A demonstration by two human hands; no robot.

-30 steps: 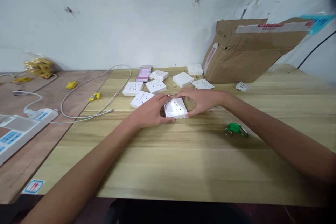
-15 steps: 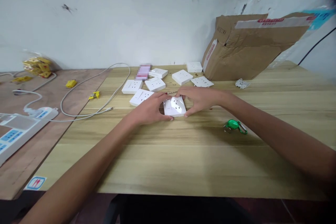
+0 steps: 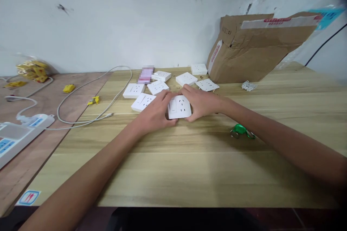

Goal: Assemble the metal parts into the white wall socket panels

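Between my two hands is a white wall socket with a switch on its left half, its face tipped up toward me. My left hand grips its left edge, thumb along the near side and fingers behind. On the right edge, my right hand is closed in the same way. Just past my left hand lies another white switch socket, partly covered by it. Several more sockets, such as this one, rest farther back beside a flat white cover plate.
A cardboard box leans at the back right, near a small white frame part. A green keychain lies by my right forearm. Left are a white cable, a power strip and yellow pieces.
The socket between my hands has tilted so its face turns more toward me. My fingers have closed further around its sides. The camera view has shifted slightly.
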